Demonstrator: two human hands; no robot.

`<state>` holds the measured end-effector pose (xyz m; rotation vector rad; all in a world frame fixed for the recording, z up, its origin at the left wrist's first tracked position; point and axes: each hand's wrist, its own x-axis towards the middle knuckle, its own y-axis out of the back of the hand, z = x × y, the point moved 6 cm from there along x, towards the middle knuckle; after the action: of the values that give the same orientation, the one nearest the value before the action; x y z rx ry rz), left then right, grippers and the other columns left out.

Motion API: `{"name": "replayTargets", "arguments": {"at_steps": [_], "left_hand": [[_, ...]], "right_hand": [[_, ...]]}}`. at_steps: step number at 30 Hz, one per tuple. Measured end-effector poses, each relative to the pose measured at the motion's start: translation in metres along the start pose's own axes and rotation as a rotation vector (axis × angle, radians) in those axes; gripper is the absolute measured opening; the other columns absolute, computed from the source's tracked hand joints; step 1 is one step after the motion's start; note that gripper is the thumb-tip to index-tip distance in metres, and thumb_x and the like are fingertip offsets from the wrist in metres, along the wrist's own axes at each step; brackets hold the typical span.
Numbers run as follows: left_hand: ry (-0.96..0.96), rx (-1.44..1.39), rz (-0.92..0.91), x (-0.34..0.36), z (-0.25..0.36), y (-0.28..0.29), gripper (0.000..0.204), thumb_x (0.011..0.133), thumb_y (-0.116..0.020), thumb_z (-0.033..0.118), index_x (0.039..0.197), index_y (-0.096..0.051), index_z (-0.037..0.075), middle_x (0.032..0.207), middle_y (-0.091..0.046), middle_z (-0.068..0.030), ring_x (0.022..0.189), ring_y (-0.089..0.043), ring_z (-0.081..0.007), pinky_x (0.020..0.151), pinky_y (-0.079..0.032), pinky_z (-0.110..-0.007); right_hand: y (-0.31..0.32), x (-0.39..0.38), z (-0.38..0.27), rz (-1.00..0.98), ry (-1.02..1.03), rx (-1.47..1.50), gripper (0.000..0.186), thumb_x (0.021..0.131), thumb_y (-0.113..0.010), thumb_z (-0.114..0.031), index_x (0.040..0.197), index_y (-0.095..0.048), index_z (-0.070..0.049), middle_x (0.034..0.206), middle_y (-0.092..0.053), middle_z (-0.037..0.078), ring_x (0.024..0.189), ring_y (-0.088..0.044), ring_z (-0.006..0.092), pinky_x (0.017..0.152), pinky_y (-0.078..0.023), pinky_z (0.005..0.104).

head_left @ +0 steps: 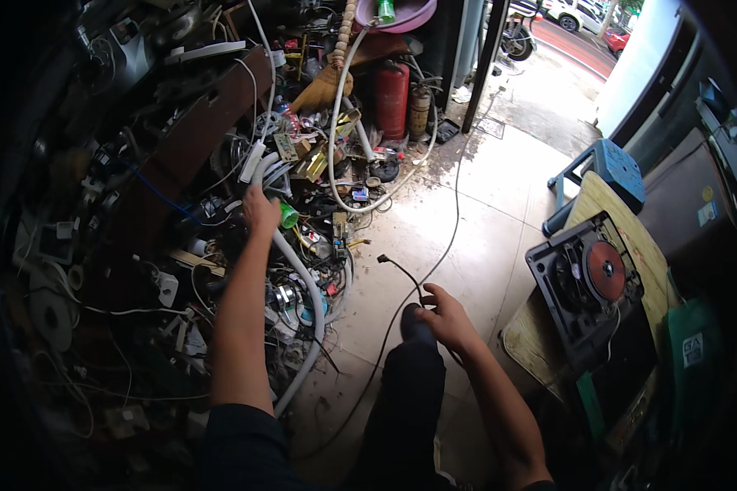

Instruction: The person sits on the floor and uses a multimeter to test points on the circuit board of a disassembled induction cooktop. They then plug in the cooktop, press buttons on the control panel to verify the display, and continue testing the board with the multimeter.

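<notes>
My left hand reaches into the heap at the left, on the grey corrugated hose beside a green plastic item; its fingertips are hidden, so I cannot tell what they hold. A white power strip lies just beyond it. My right hand is closed on a black cable, whose plug sticks up above my fingers. Beneath that hand is my dark shoe. A long thin cord runs across the tiled floor past it.
Tangled electronic scrap fills the left. At the back are red extinguishers, a broom and a pink basin. A blue stool and a wooden board bearing an opened appliance stand right, below the open doorway.
</notes>
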<state>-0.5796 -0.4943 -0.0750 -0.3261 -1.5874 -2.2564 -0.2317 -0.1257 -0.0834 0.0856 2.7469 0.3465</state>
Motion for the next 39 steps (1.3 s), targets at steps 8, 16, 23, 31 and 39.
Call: {"name": "replayTargets", "arguments": {"at_steps": [8,16,23,31,39], "left_hand": [[-0.528,-0.529,-0.643,-0.255,0.104,-0.006,0.035,0.082,-0.077,0.015,0.112,-0.065,0.001,0.110,-0.068,-0.0197,0.105,-0.066,-0.0383,0.091,-0.053,-0.042],[-0.486,-0.627,-0.986,-0.375,0.111,0.112,0.033,0.085,-0.074,0.001,0.117,-0.067,-0.002,0.102,-0.071,-0.0135,0.088,-0.069,-0.0208,0.080,-0.055,-0.034],[-0.588,-0.529,-0.821,-0.393,0.112,0.223,0.020,0.089,-0.074,0.001,0.107,-0.070,-0.002,0.084,-0.070,-0.0063,0.072,-0.065,-0.0120,0.066,-0.052,-0.026],[-0.614,-0.789,-0.794,-0.417,0.223,0.323,0.015,0.101,-0.066,0.011,0.098,-0.071,-0.003,0.078,-0.067,-0.0016,0.066,-0.061,-0.0065,0.059,-0.048,-0.022],[-1.102,-0.814,-1.106,-0.576,0.387,0.299,0.020,0.101,-0.064,0.015,0.102,-0.073,-0.003,0.078,-0.072,-0.0082,0.068,-0.067,-0.0122,0.062,-0.052,-0.028]], "right_hand": [[0.035,-0.095,-0.042,0.250,0.200,-0.370,0.038,0.098,-0.065,-0.016,0.132,-0.060,0.001,0.126,-0.068,0.021,0.108,-0.069,0.0348,0.094,-0.055,0.0428],[0.091,-0.346,0.037,0.414,0.187,-0.199,0.018,0.096,-0.068,-0.019,0.108,-0.072,-0.006,0.101,-0.072,0.015,0.092,-0.069,0.0324,0.083,-0.054,0.0433],[0.161,-0.530,0.178,0.980,-0.146,0.422,0.019,0.102,-0.064,-0.018,0.109,-0.070,-0.001,0.084,-0.070,0.005,0.068,-0.065,0.0115,0.060,-0.053,0.0285],[0.216,-0.618,0.152,1.287,0.092,0.569,0.026,0.103,-0.064,-0.018,0.119,-0.066,0.001,0.099,-0.071,0.007,0.080,-0.067,0.0107,0.069,-0.054,0.0249],[0.235,-0.579,0.202,1.282,-0.115,0.646,0.035,0.104,-0.062,-0.025,0.127,-0.058,0.001,0.107,-0.066,0.007,0.086,-0.067,0.0142,0.072,-0.056,0.0282]]}}
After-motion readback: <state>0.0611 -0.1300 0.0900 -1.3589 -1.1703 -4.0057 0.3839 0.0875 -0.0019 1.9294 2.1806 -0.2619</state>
